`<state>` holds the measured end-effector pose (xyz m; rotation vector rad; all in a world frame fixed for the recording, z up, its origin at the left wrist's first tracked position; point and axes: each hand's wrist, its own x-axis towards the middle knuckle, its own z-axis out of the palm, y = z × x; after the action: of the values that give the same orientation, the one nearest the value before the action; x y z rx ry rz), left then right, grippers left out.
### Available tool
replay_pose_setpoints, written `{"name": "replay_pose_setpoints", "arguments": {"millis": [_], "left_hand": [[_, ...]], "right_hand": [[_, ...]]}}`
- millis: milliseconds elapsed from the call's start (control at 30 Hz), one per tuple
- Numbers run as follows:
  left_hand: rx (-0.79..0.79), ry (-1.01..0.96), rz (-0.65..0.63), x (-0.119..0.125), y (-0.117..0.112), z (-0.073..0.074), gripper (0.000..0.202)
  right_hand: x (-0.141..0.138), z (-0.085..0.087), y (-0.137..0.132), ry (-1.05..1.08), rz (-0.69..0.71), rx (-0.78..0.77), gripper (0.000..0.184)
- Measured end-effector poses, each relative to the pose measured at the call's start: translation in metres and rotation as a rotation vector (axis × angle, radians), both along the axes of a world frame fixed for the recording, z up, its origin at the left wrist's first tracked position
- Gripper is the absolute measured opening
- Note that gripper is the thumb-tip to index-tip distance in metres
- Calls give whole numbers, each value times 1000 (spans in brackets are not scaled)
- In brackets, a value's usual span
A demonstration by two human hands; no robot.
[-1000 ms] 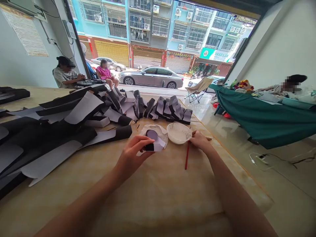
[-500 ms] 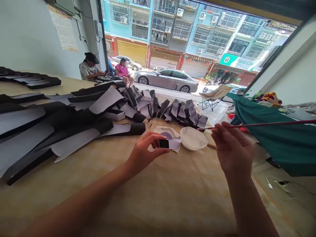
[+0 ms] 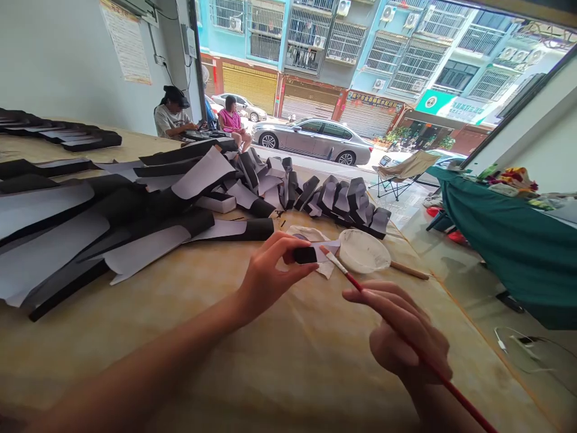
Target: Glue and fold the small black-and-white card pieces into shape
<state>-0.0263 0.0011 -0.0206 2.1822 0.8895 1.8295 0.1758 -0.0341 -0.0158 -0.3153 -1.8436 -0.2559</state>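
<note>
Left fingers [image 3: 288, 243] are pinching the small black piece [image 3: 305, 255] steady; right fingers [image 3: 383, 300] are gripping the red-handled brush [image 3: 354, 282] close, tip just beside it.

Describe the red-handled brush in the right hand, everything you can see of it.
The thin paintbrush has a long, glossy red handle that narrows to a pale tip, which looks coated in something whitish. It lies tilted across the right hand, held by the fingers, and its far end runs off the bottom of the view. The tip points up and to the left, towards the pale-faced black piece pinched in the left hand. Whether the tip touches that piece cannot be told.
</note>
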Motion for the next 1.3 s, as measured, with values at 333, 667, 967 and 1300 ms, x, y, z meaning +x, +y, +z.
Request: {"name": "replay_pose_setpoints", "arguments": {"millis": [333,667,967,1300], "left_hand": [[-50,-36,-56,0,1,-3,32],[-75,-70,-69,0,2,-4,32],[-75,-64,-84,0,1,-3,34],[-95,-59,-69,-2,4,-6,35]], "right_hand": [[-1,-1,1,-15,-24,-47,34],[1,1,-2,-75,12,-119,32],[-1,6,-1,-89,-29,-107,32],[-3,5,1,173,71,-139,22]]}}
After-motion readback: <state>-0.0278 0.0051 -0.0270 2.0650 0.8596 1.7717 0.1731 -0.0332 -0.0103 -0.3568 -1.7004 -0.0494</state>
